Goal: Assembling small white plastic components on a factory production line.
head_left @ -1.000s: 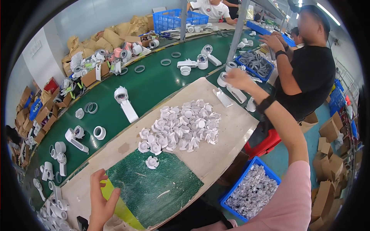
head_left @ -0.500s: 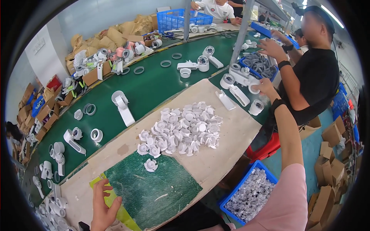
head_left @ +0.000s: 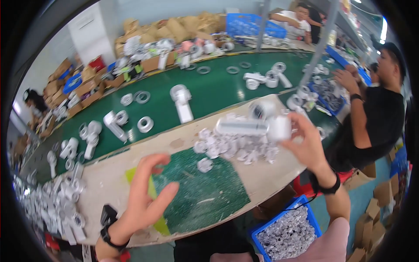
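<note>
My right hand (head_left: 307,146) grips a white plastic part with a long handle (head_left: 253,126) and holds it in the air above a heap of small white pieces (head_left: 238,146) on the beige bench. My left hand (head_left: 146,192) is raised with its fingers spread and nothing in it, over the left edge of a dark green mat (head_left: 198,192) and a yellow-green strip (head_left: 152,192). One small white piece (head_left: 204,164) lies on the mat's far edge.
A green conveyor belt (head_left: 209,94) carries white handled parts (head_left: 181,100) and rings behind the bench. A blue crate of small silver pieces (head_left: 286,233) sits at lower right. A person in black (head_left: 375,120) works at right. More white parts (head_left: 56,201) pile at left.
My right hand has come back from the belt's far right, bringing a white handled part over the heap. My left hand has risen off the mat and spread. The belt's parts have shifted.
</note>
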Demonstrator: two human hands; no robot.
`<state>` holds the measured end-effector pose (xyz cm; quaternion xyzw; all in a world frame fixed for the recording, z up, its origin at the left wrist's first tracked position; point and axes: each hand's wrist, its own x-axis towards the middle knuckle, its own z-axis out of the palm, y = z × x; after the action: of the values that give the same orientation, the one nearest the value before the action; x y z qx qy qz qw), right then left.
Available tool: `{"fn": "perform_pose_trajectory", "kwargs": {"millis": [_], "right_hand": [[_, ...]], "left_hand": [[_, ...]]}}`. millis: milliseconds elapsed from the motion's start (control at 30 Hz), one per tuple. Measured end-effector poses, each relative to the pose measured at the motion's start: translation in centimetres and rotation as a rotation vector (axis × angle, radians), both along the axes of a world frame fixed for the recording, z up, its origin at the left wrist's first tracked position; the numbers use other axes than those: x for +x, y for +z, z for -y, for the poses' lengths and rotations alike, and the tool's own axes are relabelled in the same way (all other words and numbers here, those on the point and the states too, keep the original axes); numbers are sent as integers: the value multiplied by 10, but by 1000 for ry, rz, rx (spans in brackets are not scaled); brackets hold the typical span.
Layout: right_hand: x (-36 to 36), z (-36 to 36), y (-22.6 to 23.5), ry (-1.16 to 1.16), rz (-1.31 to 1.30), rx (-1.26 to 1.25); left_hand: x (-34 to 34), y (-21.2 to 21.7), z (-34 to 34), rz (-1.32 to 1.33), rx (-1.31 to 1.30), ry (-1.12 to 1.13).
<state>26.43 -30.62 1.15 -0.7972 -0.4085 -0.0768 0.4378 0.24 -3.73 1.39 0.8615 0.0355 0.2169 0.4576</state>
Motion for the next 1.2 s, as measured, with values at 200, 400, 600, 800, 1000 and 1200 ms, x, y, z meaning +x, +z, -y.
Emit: {"fn": "perform_pose_trajectory", "kwargs": {"millis": [200, 400, 600, 800, 1000, 1200], "right_hand": [[-125, -64, -32, 390, -79, -56], [-169, -88, -52, 467, 124, -80], [-176, -90, -66, 492, 146, -93], [-177, -94, -72, 492, 143, -84], [-175, -95, -74, 506, 123, -84], [-176, -94, -74, 503, 119, -85]], "left_hand": [[-4, -10, -28, -298, -479, 63], [-25, -53, -40, -817, -803, -79], [-52, -77, -34, -354, -764, -127], [-52, -78, -28, -194, -636, -137], [-52, -73, -23, -180, -536, -118], [-52, -76, -22, -149, -526, -120]]}}
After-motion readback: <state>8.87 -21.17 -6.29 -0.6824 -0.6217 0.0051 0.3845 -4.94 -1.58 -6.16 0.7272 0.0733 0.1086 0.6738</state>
